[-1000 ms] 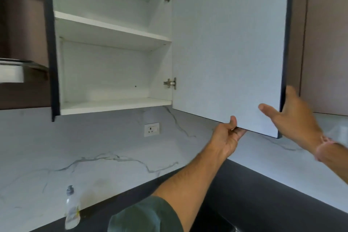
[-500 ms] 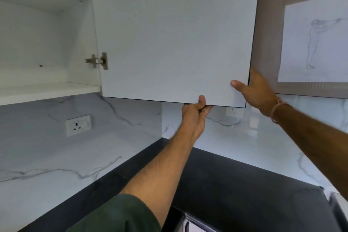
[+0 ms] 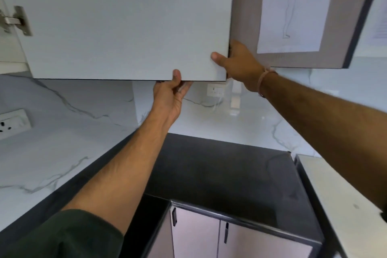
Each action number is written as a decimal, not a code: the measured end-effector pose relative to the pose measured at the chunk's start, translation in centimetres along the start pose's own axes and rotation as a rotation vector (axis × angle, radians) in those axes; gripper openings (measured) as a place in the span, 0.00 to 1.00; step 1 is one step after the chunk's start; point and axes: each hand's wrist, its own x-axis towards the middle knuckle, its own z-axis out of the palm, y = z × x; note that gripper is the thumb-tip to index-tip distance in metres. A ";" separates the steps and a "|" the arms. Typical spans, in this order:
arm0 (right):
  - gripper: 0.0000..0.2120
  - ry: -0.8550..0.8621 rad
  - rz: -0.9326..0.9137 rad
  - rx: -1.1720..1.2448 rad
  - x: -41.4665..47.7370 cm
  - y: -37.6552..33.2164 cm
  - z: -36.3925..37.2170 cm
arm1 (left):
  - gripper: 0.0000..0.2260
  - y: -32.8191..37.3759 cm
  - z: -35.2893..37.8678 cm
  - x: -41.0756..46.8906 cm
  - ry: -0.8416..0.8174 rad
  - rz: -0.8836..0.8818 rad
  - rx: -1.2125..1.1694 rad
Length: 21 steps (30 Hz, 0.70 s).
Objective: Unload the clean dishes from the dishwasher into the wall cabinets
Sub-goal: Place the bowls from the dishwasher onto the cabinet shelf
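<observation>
The open wall cabinet door (image 3: 125, 23), white on its inner face, fills the upper left of the head view. My left hand (image 3: 169, 96) grips its bottom edge, thumb on the inner face and fingers underneath. My right hand (image 3: 236, 63) holds the door's outer vertical edge near the lower corner, thumb on the inner face and fingers behind it. A metal hinge (image 3: 17, 20) shows at the far left. The cabinet's shelves are almost out of frame. No dishes and no dishwasher are visible.
A neighbouring brown cabinet door (image 3: 247, 16) carries a taped paper sketch (image 3: 293, 10). Below run a dark countertop (image 3: 219, 165) in a corner, marble backsplash with wall sockets (image 3: 12, 121) (image 3: 215, 90), and base cabinet doors (image 3: 209, 239) with black handles.
My view has swung right and closer to the door, so the open shelves have slid off the left edge. Both hands keep their hold on the door's lower corner.
</observation>
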 end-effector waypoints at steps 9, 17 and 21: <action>0.22 -0.188 0.250 -0.341 -10.2 1.4 -9.8 | 0.21 -1.5 0.4 -5.3 -0.010 -0.107 0.500; 0.22 -0.145 0.436 -0.474 -25.9 5.0 -21.9 | 0.21 -11.2 4.5 -16.0 -0.024 -0.261 0.720; 0.21 -0.165 0.490 -0.539 -33.6 7.5 -26.6 | 0.18 -18.4 5.6 -22.8 -0.001 -0.345 0.778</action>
